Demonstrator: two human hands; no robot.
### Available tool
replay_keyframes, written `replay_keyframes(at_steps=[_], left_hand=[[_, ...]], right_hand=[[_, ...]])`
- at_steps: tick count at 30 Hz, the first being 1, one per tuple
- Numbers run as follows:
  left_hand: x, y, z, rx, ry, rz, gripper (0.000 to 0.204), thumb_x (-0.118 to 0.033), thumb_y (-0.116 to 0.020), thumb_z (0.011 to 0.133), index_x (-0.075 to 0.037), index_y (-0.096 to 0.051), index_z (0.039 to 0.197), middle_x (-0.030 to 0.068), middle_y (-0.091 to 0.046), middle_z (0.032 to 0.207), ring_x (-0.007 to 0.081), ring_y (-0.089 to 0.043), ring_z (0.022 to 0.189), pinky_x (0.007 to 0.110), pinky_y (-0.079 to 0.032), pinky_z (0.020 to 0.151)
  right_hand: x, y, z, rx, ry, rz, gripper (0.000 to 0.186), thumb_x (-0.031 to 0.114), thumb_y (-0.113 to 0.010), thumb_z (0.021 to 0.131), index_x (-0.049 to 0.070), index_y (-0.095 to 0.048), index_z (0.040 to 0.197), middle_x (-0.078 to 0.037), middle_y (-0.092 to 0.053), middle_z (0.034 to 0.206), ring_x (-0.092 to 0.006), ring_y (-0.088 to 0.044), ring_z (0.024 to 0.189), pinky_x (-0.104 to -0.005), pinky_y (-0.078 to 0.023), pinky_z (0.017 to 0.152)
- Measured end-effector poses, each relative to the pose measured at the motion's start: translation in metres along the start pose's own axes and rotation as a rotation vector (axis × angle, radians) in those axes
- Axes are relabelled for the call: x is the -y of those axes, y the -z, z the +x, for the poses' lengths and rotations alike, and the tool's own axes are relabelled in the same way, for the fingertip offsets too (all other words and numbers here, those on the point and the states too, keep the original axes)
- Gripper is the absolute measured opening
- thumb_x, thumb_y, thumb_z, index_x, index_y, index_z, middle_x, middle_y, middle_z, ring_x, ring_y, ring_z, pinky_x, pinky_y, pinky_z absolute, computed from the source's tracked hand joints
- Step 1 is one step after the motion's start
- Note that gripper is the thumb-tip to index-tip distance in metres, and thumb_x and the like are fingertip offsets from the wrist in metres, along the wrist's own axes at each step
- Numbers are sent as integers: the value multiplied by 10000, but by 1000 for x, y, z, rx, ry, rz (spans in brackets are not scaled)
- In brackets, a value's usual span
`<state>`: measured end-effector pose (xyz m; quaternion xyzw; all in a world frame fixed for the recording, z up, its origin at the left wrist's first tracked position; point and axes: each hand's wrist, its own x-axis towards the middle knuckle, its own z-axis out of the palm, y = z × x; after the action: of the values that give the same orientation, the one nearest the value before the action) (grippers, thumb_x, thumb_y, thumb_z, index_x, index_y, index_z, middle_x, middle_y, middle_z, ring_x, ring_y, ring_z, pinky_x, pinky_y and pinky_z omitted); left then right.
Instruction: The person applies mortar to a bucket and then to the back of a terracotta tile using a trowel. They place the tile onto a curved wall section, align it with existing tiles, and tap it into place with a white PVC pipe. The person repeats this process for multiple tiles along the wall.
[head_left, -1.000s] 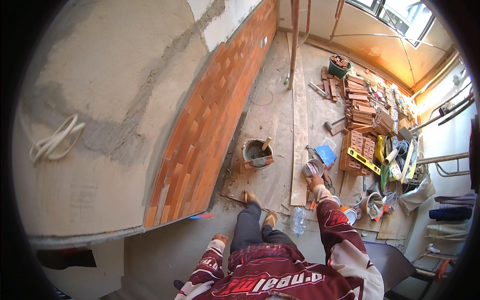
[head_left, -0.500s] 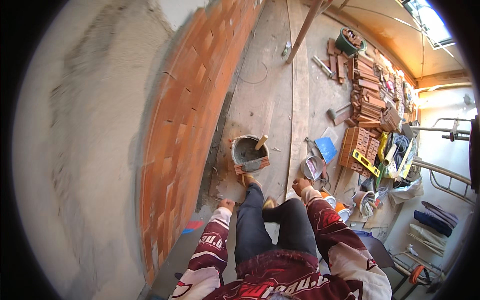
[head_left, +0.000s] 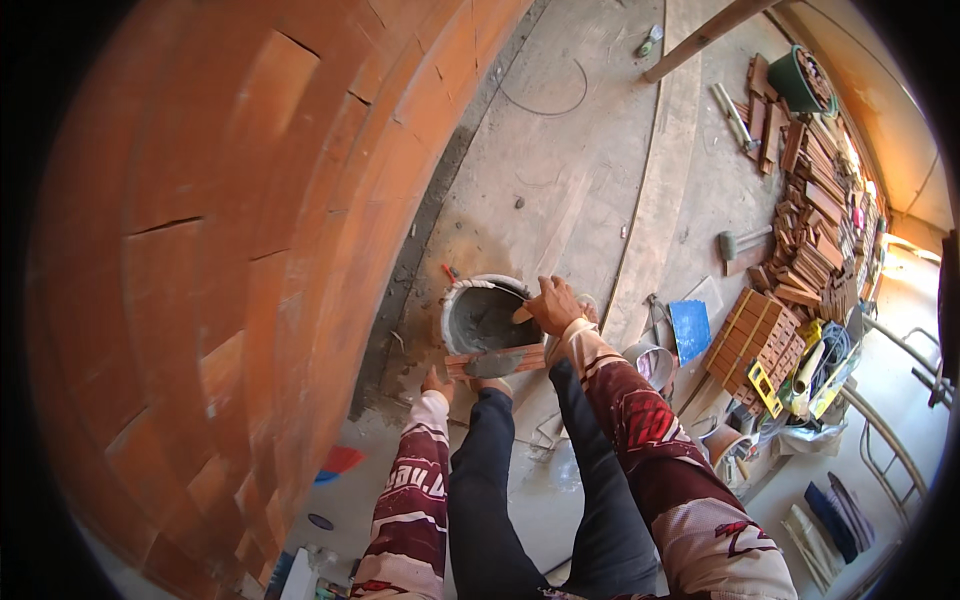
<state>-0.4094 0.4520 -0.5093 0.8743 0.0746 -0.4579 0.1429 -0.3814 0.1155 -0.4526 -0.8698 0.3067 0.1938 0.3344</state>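
- Head view: the handle (head_left: 521, 315), pale and stubby, lies just left of the right hand (head_left: 556, 306), at its fingertips; that hand is the nearer one.
- The handle's long axis slants from the mortar (head_left: 484, 318) up and rightward, toward the right palm.
- Right fingers: bent and partly spread; whether they touch or grip the handle, I cannot tell.
- Left hand (head_left: 436, 383): just beside the left end of the brick (head_left: 458, 367); its fingers look part-curled, and I cannot tell whether they have hold of it.
- The bucket (head_left: 447, 327) stands on the floor ahead of the feet, pale-rimmed, with grey, wet-looking mortar inside.
- The brick runs left to right across the bucket's near side, reddish, with a grey smear over its middle.
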Motion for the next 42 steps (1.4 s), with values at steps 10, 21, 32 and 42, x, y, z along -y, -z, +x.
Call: replay_keyframes(at_steps=[10, 21, 32, 42], left_hand=[[16, -15, 18, 227, 38, -482, 193, -69, -612, 820, 13, -617, 994, 75, -654, 868, 150, -609, 815, 305, -491, 728], [3, 34, -104, 60, -152, -565, 236, -106, -637, 804, 12, -619, 1008, 58, -631, 811, 143, -570, 726, 308, -471, 677], [-67, 158, -221, -430, -389, -293, 223, -150, -633, 777, -10, -632, 950, 194, -646, 880, 371, -624, 817, 411, -493, 715], [-73, 218, -236, -271, -218, -472, 181, -124, -620, 820, 11, -611, 941, 150, -638, 862, 300, -640, 765, 397, -524, 691]], right_hand=[[-7, -19, -50, 569, 400, -251, 174, 324, -562, 840, 238, -646, 968, -155, -635, 841, -381, -646, 708, -483, -517, 640], [6, 102, -116, 635, -60, 200, 489, 416, -456, 930, -44, -621, 902, -152, -616, 732, -267, -608, 669, -377, -470, 661], [50, 152, -215, 724, -450, 891, 381, 348, -457, 946, 20, -621, 1054, -23, -610, 713, -83, -480, 467, -232, -394, 410], [110, 220, -301, 690, -413, 1312, 332, 318, -496, 951, 13, -598, 1033, -34, -593, 687, -80, -462, 421, -214, -335, 340]])
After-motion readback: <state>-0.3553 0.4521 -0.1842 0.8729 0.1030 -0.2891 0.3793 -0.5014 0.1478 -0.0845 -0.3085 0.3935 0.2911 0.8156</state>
